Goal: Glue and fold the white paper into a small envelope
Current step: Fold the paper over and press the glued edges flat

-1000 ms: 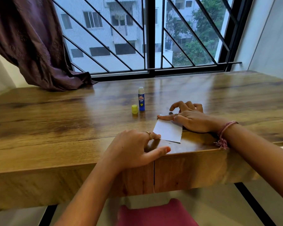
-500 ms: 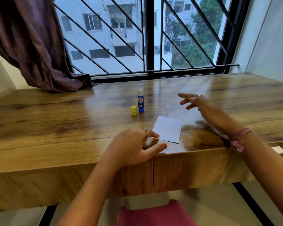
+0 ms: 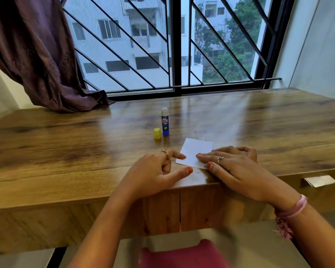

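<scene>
Wooden desk (image 3: 66, 151) under a barred window (image 3: 174, 45), purple curtain (image 3: 37, 55) bunched at far left, pale wall on the right. Red seat (image 3: 182, 256) below the near edge.

Left to right on the desk:
- Yellow cap (image 3: 157, 133) standing off the glue stick, just left of it.
- Glue stick (image 3: 165, 121) upright, uncapped, white tip exposed. Well apart from both hands.
- Left hand (image 3: 155, 171) resting near the desk edge, loosely curled, holding nothing. Index finger points at the paper's left edge; can't tell if it touches.
- White paper (image 3: 193, 151) flat on the desk between the hands, near the front edge. Looks like a small rectangle, already folded down by my read, but no seams or flaps visible from here.
- Right hand (image 3: 234, 167) flat, fingers straight, pressing on the paper's right and near part.
- Small folded paper piece (image 3: 319, 180) at the far right near edge, untouched.

Status, judgement only: glue is open, so gluing looks started or done; right hand looks to be pressing a fold or seam flat. Can't tell whether 1 flap or more remains. Left: confirm the seams hold, close any last flap, recap the glue.
</scene>
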`<state>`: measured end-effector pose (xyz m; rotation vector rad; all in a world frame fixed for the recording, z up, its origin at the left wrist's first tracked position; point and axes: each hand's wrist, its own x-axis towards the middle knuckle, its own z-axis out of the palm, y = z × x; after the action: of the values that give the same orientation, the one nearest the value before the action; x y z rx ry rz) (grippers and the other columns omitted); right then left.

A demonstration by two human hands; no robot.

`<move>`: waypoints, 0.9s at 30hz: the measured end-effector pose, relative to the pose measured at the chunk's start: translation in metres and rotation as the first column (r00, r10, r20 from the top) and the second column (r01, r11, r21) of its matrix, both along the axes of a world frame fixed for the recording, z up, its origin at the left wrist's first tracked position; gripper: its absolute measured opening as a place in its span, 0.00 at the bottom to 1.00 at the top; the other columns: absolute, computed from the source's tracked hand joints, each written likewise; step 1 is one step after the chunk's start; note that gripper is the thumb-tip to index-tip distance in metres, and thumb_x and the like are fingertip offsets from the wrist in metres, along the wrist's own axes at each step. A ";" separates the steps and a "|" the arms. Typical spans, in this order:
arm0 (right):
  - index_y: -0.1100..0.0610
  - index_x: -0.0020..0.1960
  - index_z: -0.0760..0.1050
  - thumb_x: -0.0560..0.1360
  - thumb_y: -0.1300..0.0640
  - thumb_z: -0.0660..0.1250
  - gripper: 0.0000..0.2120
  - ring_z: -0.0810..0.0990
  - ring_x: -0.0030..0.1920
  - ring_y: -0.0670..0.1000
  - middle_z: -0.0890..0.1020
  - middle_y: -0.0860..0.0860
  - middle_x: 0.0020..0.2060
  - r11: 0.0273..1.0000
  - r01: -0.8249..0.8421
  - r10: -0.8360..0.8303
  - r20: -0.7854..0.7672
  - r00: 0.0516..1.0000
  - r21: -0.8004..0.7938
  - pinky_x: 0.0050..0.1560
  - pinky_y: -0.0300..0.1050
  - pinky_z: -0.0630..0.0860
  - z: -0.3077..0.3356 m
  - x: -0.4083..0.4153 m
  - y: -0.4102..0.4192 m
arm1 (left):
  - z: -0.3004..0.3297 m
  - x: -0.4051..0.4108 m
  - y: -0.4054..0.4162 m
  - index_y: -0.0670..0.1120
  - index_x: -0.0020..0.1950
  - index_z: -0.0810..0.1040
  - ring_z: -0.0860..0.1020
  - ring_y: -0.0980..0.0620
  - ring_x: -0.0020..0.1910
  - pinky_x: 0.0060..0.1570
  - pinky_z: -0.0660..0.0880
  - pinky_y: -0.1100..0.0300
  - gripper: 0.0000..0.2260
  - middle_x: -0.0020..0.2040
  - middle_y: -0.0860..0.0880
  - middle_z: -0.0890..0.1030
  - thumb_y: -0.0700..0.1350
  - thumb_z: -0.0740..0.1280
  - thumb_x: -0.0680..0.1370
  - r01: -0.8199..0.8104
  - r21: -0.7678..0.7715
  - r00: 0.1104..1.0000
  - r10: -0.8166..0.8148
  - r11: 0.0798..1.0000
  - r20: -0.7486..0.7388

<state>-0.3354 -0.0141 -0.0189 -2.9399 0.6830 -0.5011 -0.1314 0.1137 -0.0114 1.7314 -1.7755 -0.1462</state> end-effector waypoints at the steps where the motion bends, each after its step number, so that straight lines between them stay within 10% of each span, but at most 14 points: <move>1: 0.35 0.70 0.62 0.76 0.37 0.40 0.25 0.59 0.69 0.37 0.66 0.32 0.68 1.000 0.009 -0.009 -0.014 1.000 -0.001 0.60 0.43 0.45 0.000 0.000 -0.001 | 0.000 0.001 0.000 0.56 0.53 0.77 0.68 0.60 0.24 0.28 0.66 0.68 0.18 0.26 0.57 0.71 0.66 0.63 0.72 -0.011 -0.007 0.999 0.011 1.000 -0.047; 11: 0.38 0.69 0.66 0.80 0.44 0.46 0.20 0.60 0.70 0.40 0.66 0.33 0.69 0.986 0.089 -0.081 -0.064 0.995 0.139 0.68 0.53 0.52 0.013 0.007 -0.037 | -0.005 0.016 -0.003 0.51 0.45 0.74 0.71 0.59 0.28 0.29 0.68 0.70 0.07 0.32 0.51 0.74 0.49 0.71 0.74 -0.398 -0.140 0.882 0.336 0.907 -0.332; 27: 0.40 0.74 0.56 0.81 0.48 0.49 0.21 0.56 0.74 0.46 0.58 0.37 0.74 0.971 0.177 -0.187 0.052 0.981 0.158 0.59 0.44 0.50 0.006 0.010 -0.075 | -0.006 0.019 -0.002 0.48 0.42 0.76 0.70 0.61 0.27 0.27 0.68 0.69 0.07 0.33 0.52 0.74 0.49 0.72 0.73 -0.398 -0.109 0.850 0.322 0.911 -0.417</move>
<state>-0.3254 -0.0892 -0.0124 -2.7202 0.9445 -0.5328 -0.1124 0.1117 -0.0177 1.7196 -1.1150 -0.1406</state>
